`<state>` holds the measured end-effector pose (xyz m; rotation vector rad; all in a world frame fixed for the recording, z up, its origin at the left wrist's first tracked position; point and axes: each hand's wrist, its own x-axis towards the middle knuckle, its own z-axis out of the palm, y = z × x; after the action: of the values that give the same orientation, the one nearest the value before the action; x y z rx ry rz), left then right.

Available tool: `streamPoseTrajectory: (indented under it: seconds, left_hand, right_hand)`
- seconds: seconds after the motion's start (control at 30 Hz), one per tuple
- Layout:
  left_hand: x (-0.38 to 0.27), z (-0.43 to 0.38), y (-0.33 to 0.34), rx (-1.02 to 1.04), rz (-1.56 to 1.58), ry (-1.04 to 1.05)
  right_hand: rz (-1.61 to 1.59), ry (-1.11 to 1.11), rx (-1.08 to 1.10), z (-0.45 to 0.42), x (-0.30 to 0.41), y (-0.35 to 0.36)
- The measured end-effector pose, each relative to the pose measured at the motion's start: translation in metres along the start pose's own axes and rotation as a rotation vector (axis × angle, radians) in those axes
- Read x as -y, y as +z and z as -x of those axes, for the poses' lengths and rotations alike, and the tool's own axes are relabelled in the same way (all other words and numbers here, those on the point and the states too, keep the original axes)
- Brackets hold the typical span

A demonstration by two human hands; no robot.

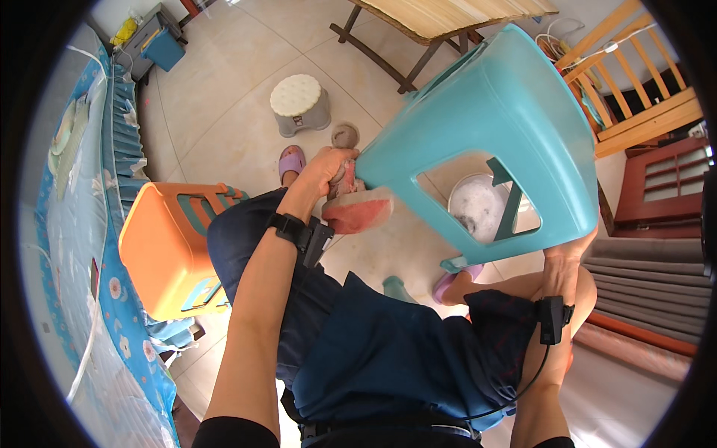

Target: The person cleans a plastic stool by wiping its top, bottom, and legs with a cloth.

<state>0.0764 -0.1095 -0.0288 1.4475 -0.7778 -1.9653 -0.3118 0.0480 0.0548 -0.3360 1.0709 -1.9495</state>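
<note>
My left hand (330, 168) grips a bunched grey and red cloth (358, 215) beside a leg of a teal plastic stool (465, 145). The cloth bulges out above and below the fist. Tilted on its side, the stool is held over the floor in front of my lap. My right hand (571, 246) holds it at the far right end, fingers mostly hidden behind the plastic. Through the cut-out in the stool's side shows a round basin (476, 204) with whitish foamy content, standing on the floor.
An orange plastic stool (168, 246) stands by my left knee, next to a bed with a blue floral cover (117, 280). Ahead are a small grey step stool with a cream top (299, 103) and a wooden folding table (448, 19). A slatted wooden rail (644, 123) rises at the right.
</note>
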Motion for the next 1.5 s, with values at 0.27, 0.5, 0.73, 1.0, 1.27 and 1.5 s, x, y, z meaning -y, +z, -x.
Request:
streamPoseTrajectory:
  seconds: [0.27, 0.5, 0.73, 1.0, 1.27, 1.5]
  left_hand:
    - [0.042, -0.018, 0.004, -0.208, 0.532, 0.022]
    - [0.064, 0.031, 0.066, 0.063, 0.591, -0.266]
    - [0.023, 0.031, 0.052, -0.079, 0.795, 0.04]
    - [0.023, -0.026, -0.042, -0.444, 0.268, 0.542]
    - [-0.006, -0.001, 0.001, -0.534, -0.789, 0.583]
    - [-0.005, 0.024, 0.026, -0.502, -0.886, 0.504]
  right_hand:
    - [-0.055, 0.037, -0.153, 0.014, -0.003, 0.031]
    - [-0.069, -0.019, -0.194, 0.003, -0.009, 0.025]
    - [-0.008, -0.018, -0.137, -0.013, -0.007, 0.001]
    - [-0.072, 0.092, -0.101, 0.011, -0.034, 0.036]
    - [-0.03, 0.074, -0.088, 0.009, -0.029, 0.026]
    - [-0.009, 0.054, -0.124, 0.011, -0.026, 0.02]
